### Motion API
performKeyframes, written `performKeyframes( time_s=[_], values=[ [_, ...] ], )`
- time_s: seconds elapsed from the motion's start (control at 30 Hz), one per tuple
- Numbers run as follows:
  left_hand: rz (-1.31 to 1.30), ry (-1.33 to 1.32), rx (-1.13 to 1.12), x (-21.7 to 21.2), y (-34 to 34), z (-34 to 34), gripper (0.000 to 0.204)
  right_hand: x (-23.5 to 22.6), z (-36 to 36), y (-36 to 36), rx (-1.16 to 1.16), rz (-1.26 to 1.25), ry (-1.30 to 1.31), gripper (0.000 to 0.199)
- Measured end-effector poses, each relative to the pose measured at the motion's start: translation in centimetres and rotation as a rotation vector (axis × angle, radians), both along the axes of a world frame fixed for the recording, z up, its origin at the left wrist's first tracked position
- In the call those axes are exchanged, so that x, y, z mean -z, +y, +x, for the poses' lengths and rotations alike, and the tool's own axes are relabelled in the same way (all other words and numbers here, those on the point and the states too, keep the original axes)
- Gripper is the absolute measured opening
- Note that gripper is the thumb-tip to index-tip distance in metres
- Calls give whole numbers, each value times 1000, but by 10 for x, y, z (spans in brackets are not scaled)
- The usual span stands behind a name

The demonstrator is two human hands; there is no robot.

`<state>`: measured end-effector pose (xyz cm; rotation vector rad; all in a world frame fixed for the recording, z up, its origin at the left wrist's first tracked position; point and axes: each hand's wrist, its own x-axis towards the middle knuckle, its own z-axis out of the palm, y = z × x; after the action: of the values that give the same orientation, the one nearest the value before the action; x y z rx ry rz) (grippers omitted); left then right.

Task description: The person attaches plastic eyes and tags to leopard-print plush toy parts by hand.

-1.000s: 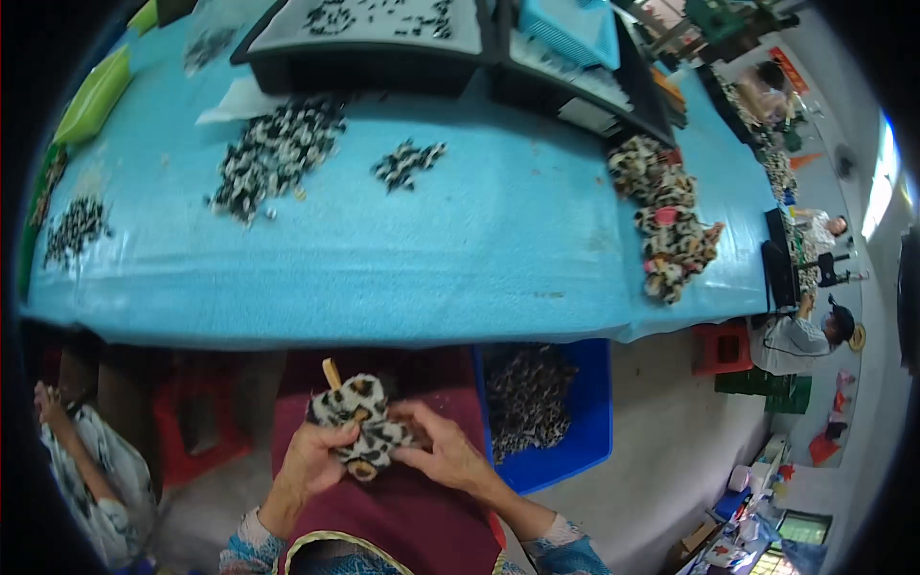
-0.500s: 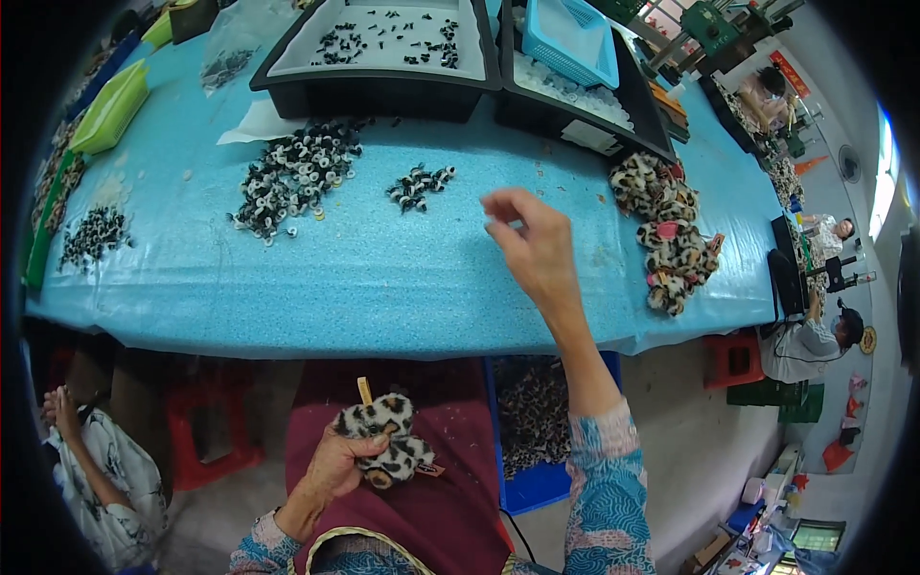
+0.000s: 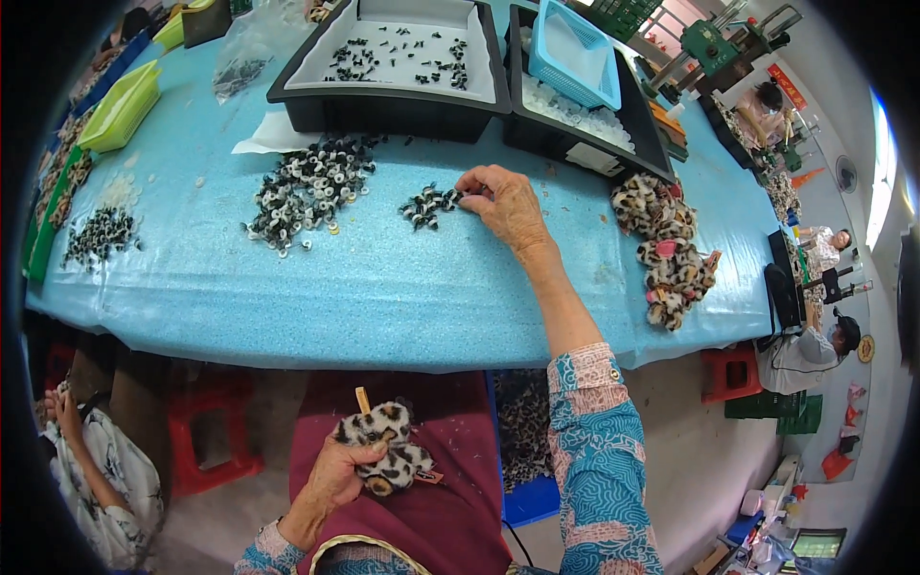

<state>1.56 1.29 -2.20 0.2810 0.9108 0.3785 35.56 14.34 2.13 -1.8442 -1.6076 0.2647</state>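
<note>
Head view: small eye pile (image 3: 427, 204) touches right hand (image 3: 505, 204) fingertips.

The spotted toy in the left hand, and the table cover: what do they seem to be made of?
The spotted toy looks like soft plush fabric with a leopard print: its surface is fuzzy and it bulges in the left hand. The table cover seems to be a thin, matte blue sheet, speckled, perhaps plastic or foam; I cannot tell which.

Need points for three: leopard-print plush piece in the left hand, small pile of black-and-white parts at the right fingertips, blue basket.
leopard-print plush piece (image 3: 383, 446), head view, on its spotted fabric above the fingers.
small pile of black-and-white parts (image 3: 427, 204), head view, middle of the cluster.
blue basket (image 3: 563, 59), head view, on its near mesh wall.
</note>
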Motion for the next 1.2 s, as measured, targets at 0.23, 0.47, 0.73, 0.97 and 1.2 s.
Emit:
performKeyframes(
  time_s=[0.23, 0.47, 0.73, 0.97, 1.2],
  values=[
    [-24, 1, -12, 0, -6, -8, 36, 6, 8, -28, 58, 54, 498, 19],
    [-117, -57, -117, 3, 6, 6, 35, -17, -20, -110, -50, 236, 1112, 25],
    [-80, -85, -159, -8, 10, 23, 34, -6, -135, -199, -26, 241, 1492, 17],
    [-134, -100, -100, -4, 0, 15, 24, 36, -194, -211, 271, -112, 1732, 21],
    [-194, -183, -92, -2, -3, 12, 26, 45, -191, -212, 231, -136, 1752, 22]
  ],
)
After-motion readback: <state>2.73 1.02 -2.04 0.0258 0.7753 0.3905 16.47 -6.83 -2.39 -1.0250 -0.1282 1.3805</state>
